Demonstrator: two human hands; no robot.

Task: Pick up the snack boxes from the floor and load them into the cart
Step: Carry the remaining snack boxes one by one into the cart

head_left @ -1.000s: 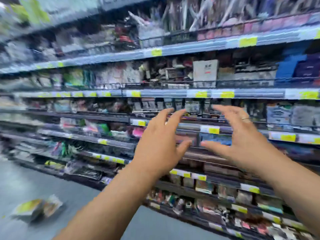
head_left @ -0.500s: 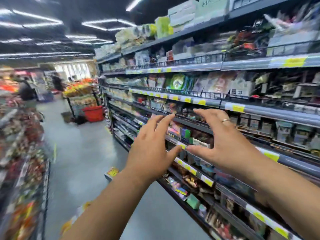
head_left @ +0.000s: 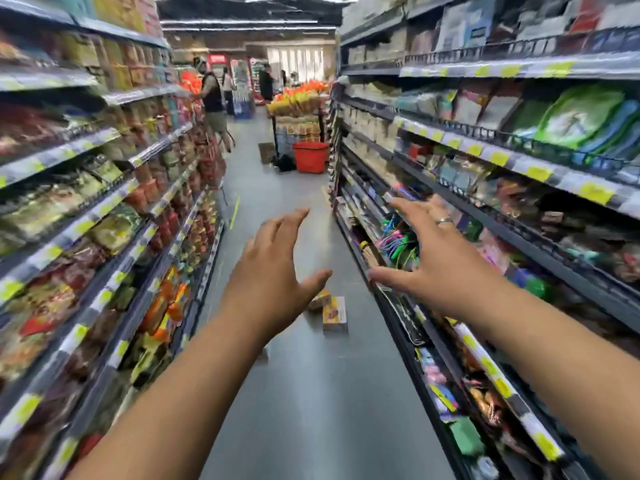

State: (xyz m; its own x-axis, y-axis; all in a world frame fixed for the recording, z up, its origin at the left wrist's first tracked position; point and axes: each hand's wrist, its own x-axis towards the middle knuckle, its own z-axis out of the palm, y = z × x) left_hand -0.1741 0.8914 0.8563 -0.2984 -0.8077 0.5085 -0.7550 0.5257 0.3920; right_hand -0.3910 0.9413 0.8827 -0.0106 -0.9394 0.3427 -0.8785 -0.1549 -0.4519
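The left grip (head_left: 273, 268) and right grip (head_left: 440, 258) hover released, holding nothing. The snack boxes (head_left: 334, 313) lie on the floor (head_left: 311, 393) ahead, near the right shelves (head_left: 498, 157); step closer, crouch, clasp one across its sides.

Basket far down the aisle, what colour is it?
Red all over. The basket shows best in the head view.

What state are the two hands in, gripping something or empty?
Empty and open. The left hand and right hand are raised with fingers spread, holding nothing; the snack boxes lie on the floor ahead.
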